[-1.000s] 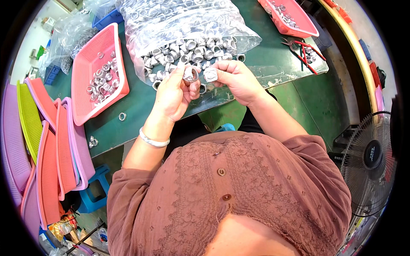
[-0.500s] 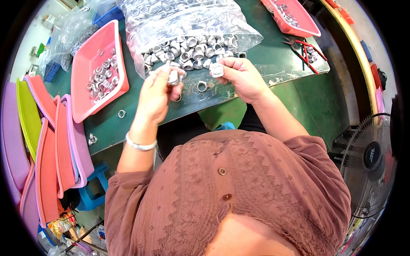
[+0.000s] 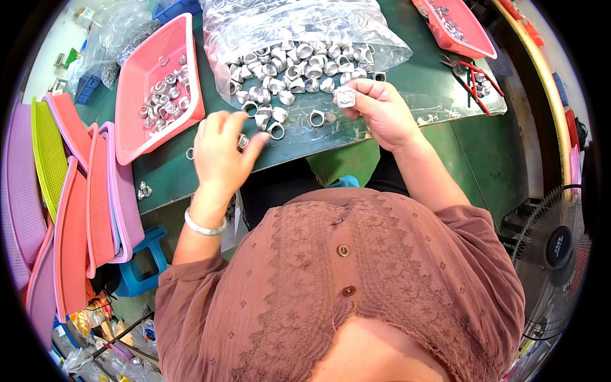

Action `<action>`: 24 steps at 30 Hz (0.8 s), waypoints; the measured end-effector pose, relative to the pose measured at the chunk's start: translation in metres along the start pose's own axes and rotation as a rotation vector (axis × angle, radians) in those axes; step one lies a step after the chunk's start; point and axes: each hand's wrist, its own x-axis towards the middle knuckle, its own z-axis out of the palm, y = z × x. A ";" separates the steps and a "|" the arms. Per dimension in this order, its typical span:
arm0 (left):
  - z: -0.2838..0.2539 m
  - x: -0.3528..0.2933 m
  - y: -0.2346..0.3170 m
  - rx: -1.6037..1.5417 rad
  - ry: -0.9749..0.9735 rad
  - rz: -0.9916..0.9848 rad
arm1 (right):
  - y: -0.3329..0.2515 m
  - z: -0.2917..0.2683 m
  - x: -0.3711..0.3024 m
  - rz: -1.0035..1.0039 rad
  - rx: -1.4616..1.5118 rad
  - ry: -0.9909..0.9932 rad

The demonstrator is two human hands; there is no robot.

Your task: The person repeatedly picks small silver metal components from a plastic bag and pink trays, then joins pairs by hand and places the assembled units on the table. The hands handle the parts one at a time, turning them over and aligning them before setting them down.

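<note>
My right hand (image 3: 386,114) pinches a silver signet ring (image 3: 345,97) with a square face between thumb and fingertips, above the table's near part. My left hand (image 3: 223,153) is open, thumb and fingers apart, left of a few loose rings (image 3: 263,118). One more ring (image 3: 243,141) shows between its thumb and fingers; whether it touches the hand I cannot tell. A single ring (image 3: 317,118) lies apart between my hands. Beyond them, a heap of silver rings (image 3: 296,70) spills from a clear plastic bag (image 3: 305,22).
A pink basket (image 3: 198,95) with rings stands left, another pink basket (image 3: 468,44) far right. Red-handled pliers (image 3: 472,79) lie near the green table's (image 3: 162,184) right end. Colored baskets (image 3: 73,210) are stacked at left; a fan (image 3: 557,248) stands right.
My left hand has let go of rings, which now lie on the table, and moved left and nearer me with fingers spread. My right hand keeps its ring. The view has shifted slightly.
</note>
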 end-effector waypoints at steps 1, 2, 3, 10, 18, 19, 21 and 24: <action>0.000 0.001 0.005 -0.025 0.010 0.106 | -0.001 0.000 0.000 -0.001 -0.005 -0.012; 0.006 -0.001 0.010 -0.045 -0.022 0.133 | -0.001 0.000 -0.001 0.001 -0.006 -0.006; 0.008 -0.001 0.016 -0.037 -0.046 0.127 | -0.001 0.001 -0.002 0.004 -0.008 0.001; 0.020 -0.002 0.018 -0.069 0.014 0.152 | 0.001 0.001 -0.003 0.040 0.070 -0.028; 0.026 0.002 0.020 -0.360 0.125 0.165 | -0.001 0.011 -0.002 0.034 0.281 -0.149; 0.027 0.001 0.023 -0.416 0.098 0.121 | -0.001 0.012 -0.002 0.030 0.298 -0.174; 0.020 0.005 0.037 -0.723 0.039 -0.054 | -0.001 0.014 -0.002 0.014 0.293 -0.198; 0.012 0.014 0.051 -1.137 -0.015 -0.225 | -0.001 0.017 -0.002 0.021 0.248 -0.203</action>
